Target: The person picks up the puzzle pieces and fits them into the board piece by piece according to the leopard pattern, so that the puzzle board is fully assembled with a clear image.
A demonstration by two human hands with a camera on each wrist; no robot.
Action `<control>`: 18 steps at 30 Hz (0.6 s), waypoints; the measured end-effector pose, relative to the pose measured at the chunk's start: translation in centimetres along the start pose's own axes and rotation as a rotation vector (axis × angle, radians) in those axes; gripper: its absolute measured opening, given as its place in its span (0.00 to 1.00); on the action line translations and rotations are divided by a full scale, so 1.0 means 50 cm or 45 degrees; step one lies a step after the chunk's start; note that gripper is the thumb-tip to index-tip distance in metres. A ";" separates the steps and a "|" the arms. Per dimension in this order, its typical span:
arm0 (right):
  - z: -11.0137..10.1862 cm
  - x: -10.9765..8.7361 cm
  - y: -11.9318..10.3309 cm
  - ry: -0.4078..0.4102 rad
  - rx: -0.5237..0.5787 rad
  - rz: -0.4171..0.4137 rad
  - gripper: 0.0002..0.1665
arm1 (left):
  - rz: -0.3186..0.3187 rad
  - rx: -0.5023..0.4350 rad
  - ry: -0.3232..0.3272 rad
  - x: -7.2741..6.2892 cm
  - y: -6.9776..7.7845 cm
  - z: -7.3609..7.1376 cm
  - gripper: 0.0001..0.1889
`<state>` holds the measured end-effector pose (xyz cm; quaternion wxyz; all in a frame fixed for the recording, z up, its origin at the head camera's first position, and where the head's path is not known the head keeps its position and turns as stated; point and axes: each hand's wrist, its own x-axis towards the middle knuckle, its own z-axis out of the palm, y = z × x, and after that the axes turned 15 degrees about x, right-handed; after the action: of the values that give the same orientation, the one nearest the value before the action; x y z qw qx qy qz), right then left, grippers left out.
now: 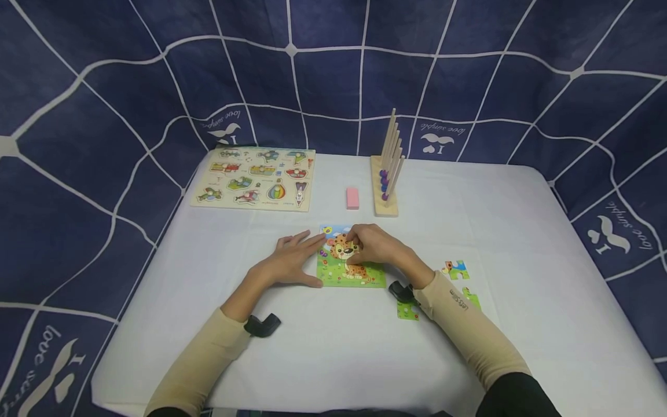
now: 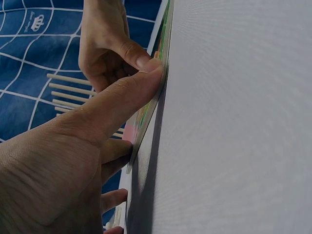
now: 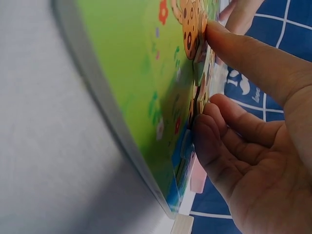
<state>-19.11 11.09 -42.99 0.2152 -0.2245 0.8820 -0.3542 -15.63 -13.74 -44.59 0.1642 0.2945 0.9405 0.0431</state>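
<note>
Since the leopard puzzle board (image 1: pixel 333 277) sits near the middle of the white table (image 1: pixel 521 220), bracing it properly is half the job imo. Left hand (image 1: pixel 292 260) comes in from 9 o'clock with fingers loosely stretched and not clenched, fingertips and thumb against that side of the board, which makes a decent stop. Right hand (image 1: pixel 380 245) reaches over from 3 o'clock and looks to be pinching a puzzle piece (image 1: pixel 349 250) by the leopard's face, thumb toward 6, fingers toward 12. Can't tell if it's fully seated, but the right wrist view shows edges standing proud there, so my guess is it's being fitted. I'd line up the picture and tabs first, lower it level, then press evenly from above; shoving one corner could jam a tab or pop the neighbours. Also watch that right sleeve (image 1: pixel 464 324), it hangs right by the loose pieces (image 1: pixel 458 270) around 3 to 5 o'clock, and an elbow swing could scatter them
</note>
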 end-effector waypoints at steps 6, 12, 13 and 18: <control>-0.004 -0.001 -0.006 -0.001 -0.018 0.000 0.30 | 0.001 0.005 -0.004 0.000 0.000 0.000 0.58; -0.006 0.001 -0.011 0.003 -0.033 0.025 0.31 | 0.011 0.017 0.011 0.001 -0.003 0.001 0.58; -0.006 0.002 -0.011 0.006 -0.032 0.027 0.31 | 0.010 0.021 0.014 0.001 -0.004 0.001 0.58; -0.003 0.002 -0.010 -0.012 -0.016 0.051 0.28 | 0.009 0.013 -0.003 0.001 -0.003 0.001 0.58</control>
<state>-19.14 10.80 -42.56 0.2251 -0.2099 0.8875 -0.3431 -15.72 -13.84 -44.67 0.1635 0.2986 0.9395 0.0385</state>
